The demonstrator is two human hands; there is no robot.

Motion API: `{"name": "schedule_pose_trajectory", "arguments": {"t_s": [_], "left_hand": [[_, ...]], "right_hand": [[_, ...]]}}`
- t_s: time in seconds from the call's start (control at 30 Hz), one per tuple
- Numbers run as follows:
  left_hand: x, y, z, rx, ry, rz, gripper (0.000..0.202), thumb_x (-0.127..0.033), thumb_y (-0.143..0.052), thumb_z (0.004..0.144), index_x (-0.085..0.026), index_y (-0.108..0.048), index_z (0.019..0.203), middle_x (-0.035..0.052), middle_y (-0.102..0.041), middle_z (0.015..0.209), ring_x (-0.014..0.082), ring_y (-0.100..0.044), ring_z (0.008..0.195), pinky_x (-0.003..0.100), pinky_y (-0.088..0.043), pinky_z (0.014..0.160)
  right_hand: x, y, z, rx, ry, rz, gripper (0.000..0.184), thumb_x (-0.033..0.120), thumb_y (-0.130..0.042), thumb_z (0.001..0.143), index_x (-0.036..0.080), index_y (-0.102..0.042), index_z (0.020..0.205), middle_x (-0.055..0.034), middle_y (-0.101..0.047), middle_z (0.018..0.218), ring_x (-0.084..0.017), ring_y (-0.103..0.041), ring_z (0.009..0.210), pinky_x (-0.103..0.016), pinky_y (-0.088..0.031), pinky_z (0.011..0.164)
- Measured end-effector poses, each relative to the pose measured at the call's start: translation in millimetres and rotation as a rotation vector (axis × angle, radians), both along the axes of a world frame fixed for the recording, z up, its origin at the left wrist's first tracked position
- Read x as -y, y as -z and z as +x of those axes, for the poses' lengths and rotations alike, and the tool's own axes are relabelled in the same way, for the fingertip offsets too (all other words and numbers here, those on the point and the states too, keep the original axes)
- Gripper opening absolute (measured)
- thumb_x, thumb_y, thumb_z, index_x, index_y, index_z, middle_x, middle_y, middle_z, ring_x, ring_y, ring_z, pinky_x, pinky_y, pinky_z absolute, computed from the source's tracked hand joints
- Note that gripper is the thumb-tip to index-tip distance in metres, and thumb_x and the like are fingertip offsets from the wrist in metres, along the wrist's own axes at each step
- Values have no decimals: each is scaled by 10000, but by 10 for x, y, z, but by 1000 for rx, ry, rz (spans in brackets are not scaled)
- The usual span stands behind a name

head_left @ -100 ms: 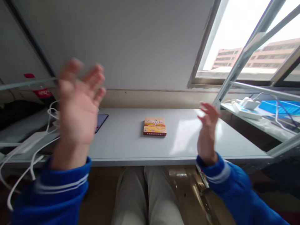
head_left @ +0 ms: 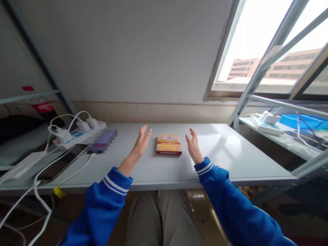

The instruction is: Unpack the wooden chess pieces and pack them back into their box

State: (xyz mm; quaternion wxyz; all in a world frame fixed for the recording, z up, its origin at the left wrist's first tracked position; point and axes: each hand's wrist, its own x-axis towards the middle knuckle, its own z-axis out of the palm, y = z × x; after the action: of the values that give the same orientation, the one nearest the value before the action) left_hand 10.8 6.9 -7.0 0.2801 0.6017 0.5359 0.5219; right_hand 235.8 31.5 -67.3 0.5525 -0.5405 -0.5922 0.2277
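A small orange and red box (head_left: pixel 169 144) lies flat near the middle of a grey table (head_left: pixel 230 160). My left hand (head_left: pixel 141 141) hovers just left of the box, fingers stretched out and apart, palm turned inward. My right hand (head_left: pixel 193 147) hovers just right of it, fingers also spread, palm facing the box. Neither hand touches the box or holds anything. Both arms wear blue sleeves with white stripes at the cuffs.
A white power strip (head_left: pixel 77 134) with plugged chargers and white cables sits at the table's left, beside a dark phone (head_left: pixel 61 164) and a blurred dark object (head_left: pixel 101 141). A metal shelf (head_left: pixel 282 133) with a blue tray stands at right under the window.
Both hands have dropped from raised near the camera and reached forward over the table, ending on either side of the box. The view has tilted slightly.
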Motion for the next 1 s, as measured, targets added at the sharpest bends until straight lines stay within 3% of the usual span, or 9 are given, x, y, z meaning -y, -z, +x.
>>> {"name": "schedule_pose_trajectory", "arguments": {"t_s": [0.1, 0.2, 0.3, 0.37, 0.47, 0.57, 0.67, 0.8, 1.0], "left_hand": [[-177, 304, 337, -181, -43, -371, 497, -339, -334, 867, -65, -321, 1281, 186, -282, 1377, 245, -171, 1304, 393, -131, 1064], [-289, 561, 530, -288, -53, -364, 525, -333, -381, 836, -64, -323, 1283, 185, -308, 1363, 255, -159, 1306, 416, -83, 1068], [-276, 607, 566, -143, -14, -281, 509, -276, -374, 831, -99, -303, 1303, 155, -398, 1320, 229, -279, 1270, 386, -198, 1053], [-192, 489, 563, 5, 31, -158, 519, -256, -353, 840, -133, -250, 1334, 121, -400, 1327, 199, -357, 1229, 346, -297, 1018], [-34, 119, 553, 68, 45, 129, 548, -281, -398, 836, -192, -229, 1350, 57, -320, 1384, 185, -340, 1239, 321, -313, 1022], [-4, -284, 473, -110, 32, 414, 558, -258, -428, 833, -254, -224, 1352, 3, -278, 1405, 173, -284, 1269, 314, -269, 1055], [-199, -445, 287, -368, -35, 644, 550, -157, -350, 852, -256, -179, 1365, -6, -209, 1430, 166, -249, 1285, 310, -250, 1066], [-594, -181, 5, -759, -7, 578, 629, 41, -200, 786, -220, -219, 1358, -4, -272, 1407, 127, -228, 1290, 279, -270, 1055], [-843, 388, -123, -1045, 146, 140, 468, -22, -272, 811, -144, -460, 1223, 73, -465, 1283, 165, -420, 1182, 323, -348, 996]], "right_hand": [[-116, 48, -246, -89, -38, -208, 645, 528, -378, 799, 172, -282, 1328, -112, -288, 1385, -243, -237, 1280, -435, -195, 1056], [-120, 157, -412, -102, -134, -177, 734, 573, -432, 737, 165, -286, 1330, -89, -251, 1408, -224, -185, 1301, -407, -147, 1077], [-38, 147, -446, -152, -140, -101, 735, 567, -435, 737, 169, -275, 1334, -81, -242, 1412, -216, -187, 1301, -410, -152, 1075], [34, 29, -443, -188, -146, -29, 677, 530, -421, 769, 185, -277, 1332, -68, -252, 1409, -212, -206, 1295, -410, -181, 1069], [100, -272, -446, -197, -178, 155, 584, 443, -389, 827, 241, -223, 1349, -25, -217, 1425, -189, -214, 1292, -384, -228, 1058], [40, -553, -403, -130, -180, 289, 545, 392, -318, 869, 300, -113, 1366, 13, -138, 1446, -167, -185, 1302, -377, -265, 1036], [-153, -619, -225, 31, -128, 302, 503, 389, -347, 858, 285, -226, 1335, -18, -241, 1412, -185, -235, 1281, -410, -292, 1000], [-401, -382, 116, 210, -144, 129, 322, 401, -400, 815, 232, -592, 1011, -66, -568, 1106, -216, -471, 1074, -416, -368, 898], [-477, -97, 216, 349, -263, -93, 315, 381, -442, 786, 218, -644, 965, -64, -616, 1000, -209, -545, 932, -366, -414, 801]]}}
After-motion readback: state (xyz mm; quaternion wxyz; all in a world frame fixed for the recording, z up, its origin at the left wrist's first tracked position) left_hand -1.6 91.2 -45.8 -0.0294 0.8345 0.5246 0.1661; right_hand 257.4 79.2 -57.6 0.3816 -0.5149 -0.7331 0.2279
